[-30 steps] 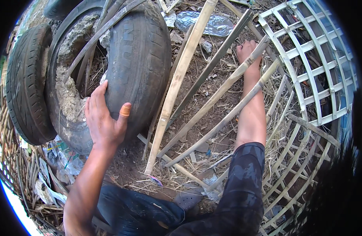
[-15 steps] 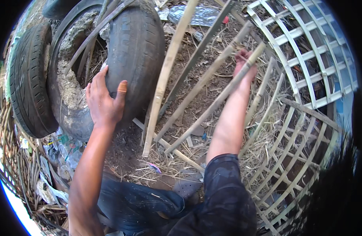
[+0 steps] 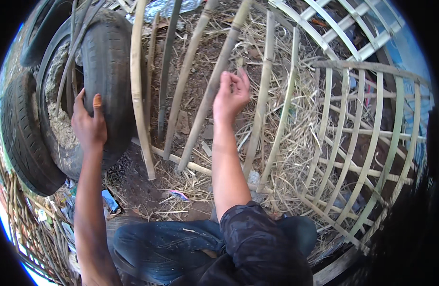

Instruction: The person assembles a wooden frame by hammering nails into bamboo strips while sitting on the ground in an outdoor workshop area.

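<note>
My left hand rests against an upright old tyre, its fingers spread and holding nothing. An orange-brown wrap covers its thumb tip. My right hand is above the ground between two bamboo slats. Its fingers are half curled and apart from the thumb, and I see nothing in them. Just left of it a bamboo slat slants upward, and another slat stands to its right. Several such slats fan out from a thin crosspiece at their near ends, which my right forearm partly hides.
A woven bamboo lattice curves along the right, with a paler lattice above it. A second tyre leans at far left, near bundled sticks. Straw litters the soil. My bent legs are at the near edge.
My right hand has drawn back from the far end of the slats toward me and lies farther left in view. My left hand stays on the tyre. The whole view has shifted.
</note>
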`<action>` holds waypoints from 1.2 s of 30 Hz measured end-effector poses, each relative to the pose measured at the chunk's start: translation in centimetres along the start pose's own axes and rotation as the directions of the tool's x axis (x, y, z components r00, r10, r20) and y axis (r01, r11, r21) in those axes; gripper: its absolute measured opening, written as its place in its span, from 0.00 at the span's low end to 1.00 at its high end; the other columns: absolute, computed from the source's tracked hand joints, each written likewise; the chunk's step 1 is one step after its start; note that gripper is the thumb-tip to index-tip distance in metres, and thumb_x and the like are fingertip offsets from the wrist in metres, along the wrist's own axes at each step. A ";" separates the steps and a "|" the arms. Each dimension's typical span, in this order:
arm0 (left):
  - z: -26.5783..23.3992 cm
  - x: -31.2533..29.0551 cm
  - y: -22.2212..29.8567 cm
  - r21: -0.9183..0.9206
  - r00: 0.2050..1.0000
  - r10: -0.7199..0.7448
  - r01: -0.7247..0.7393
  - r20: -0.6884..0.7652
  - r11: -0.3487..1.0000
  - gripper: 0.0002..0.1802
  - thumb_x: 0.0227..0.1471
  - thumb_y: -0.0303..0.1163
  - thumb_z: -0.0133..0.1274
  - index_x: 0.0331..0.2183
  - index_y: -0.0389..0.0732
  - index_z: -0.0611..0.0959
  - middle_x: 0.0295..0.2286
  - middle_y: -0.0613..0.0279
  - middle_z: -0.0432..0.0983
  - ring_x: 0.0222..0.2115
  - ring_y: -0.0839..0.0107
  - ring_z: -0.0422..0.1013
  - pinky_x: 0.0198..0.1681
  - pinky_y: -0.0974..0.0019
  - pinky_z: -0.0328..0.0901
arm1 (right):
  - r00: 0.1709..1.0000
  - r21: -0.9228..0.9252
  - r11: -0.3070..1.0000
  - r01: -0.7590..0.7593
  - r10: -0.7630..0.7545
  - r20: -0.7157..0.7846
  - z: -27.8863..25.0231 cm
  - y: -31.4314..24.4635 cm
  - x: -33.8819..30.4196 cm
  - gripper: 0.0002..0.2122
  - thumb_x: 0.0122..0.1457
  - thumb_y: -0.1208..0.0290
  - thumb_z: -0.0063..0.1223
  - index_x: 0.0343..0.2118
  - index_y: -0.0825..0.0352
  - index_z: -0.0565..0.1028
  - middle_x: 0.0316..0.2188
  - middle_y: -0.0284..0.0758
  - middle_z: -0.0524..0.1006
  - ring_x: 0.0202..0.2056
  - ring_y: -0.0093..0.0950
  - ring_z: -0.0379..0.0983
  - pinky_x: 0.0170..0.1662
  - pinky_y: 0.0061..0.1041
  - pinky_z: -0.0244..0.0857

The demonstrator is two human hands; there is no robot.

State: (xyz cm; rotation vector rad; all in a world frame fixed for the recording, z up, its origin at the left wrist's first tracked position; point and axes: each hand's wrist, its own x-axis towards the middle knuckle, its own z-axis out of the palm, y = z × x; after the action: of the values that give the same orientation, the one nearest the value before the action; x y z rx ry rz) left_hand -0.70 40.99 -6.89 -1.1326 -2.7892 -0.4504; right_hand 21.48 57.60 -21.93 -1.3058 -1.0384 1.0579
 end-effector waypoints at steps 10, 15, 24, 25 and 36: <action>0.8 -0.1 -0.6 -0.025 1.000 -0.002 0.002 -0.014 1.000 0.33 0.61 0.55 0.43 0.55 0.37 0.71 0.49 0.43 0.72 0.52 0.49 0.68 0.54 0.57 0.61 | 0.978 0.071 0.993 0.094 -0.105 0.179 -3.0 -4.8 -2.4 0.04 0.61 0.74 0.48 0.31 0.69 0.71 0.26 0.37 0.71 0.28 0.29 0.67 0.34 0.28 0.63; 0.9 -0.2 -1.3 -0.058 1.000 0.001 0.000 0.018 0.998 0.36 0.59 0.56 0.45 0.53 0.32 0.71 0.50 0.42 0.71 0.51 0.50 0.68 0.55 0.57 0.60 | 0.940 0.050 0.953 0.298 -0.302 0.160 -7.4 -4.3 -2.4 0.08 0.61 0.75 0.39 0.25 0.65 0.65 0.18 0.33 0.64 0.22 0.26 0.62 0.26 0.28 0.57; 1.6 0.6 -1.3 -0.025 0.998 -0.045 0.046 0.034 0.999 0.42 0.56 0.65 0.42 0.54 0.37 0.72 0.48 0.44 0.73 0.51 0.50 0.68 0.54 0.57 0.60 | 0.893 -0.173 0.907 0.384 -0.412 -0.181 -20.3 -6.2 1.7 0.05 0.58 0.77 0.57 0.28 0.71 0.76 0.24 0.31 0.74 0.26 0.20 0.67 0.31 0.19 0.62; 1.6 0.3 -1.2 0.018 0.995 -0.086 0.086 0.044 0.996 0.44 0.54 0.68 0.41 0.54 0.37 0.71 0.49 0.43 0.73 0.52 0.49 0.68 0.54 0.56 0.60 | 0.912 -0.160 0.921 0.354 -0.378 -0.159 -21.2 -6.9 1.3 0.05 0.58 0.77 0.58 0.27 0.72 0.76 0.25 0.31 0.74 0.27 0.21 0.69 0.32 0.20 0.64; 1.2 2.3 -5.6 -0.354 0.987 0.144 -0.160 -0.071 0.921 0.54 0.46 0.69 0.52 0.58 0.32 0.66 0.54 0.38 0.65 0.56 0.50 0.63 0.60 0.54 0.53 | 0.551 -0.425 0.369 0.827 -0.383 0.741 -33.2 -24.4 -4.7 0.04 0.51 0.79 0.61 0.29 0.69 0.76 0.27 0.33 0.77 0.30 0.30 0.75 0.36 0.27 0.70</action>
State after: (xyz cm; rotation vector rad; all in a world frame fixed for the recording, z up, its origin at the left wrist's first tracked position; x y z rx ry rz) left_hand -6.24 39.10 -8.84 -1.3743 -2.6199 -0.9860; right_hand 53.11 46.10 2.33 -0.9844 -2.4085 0.2922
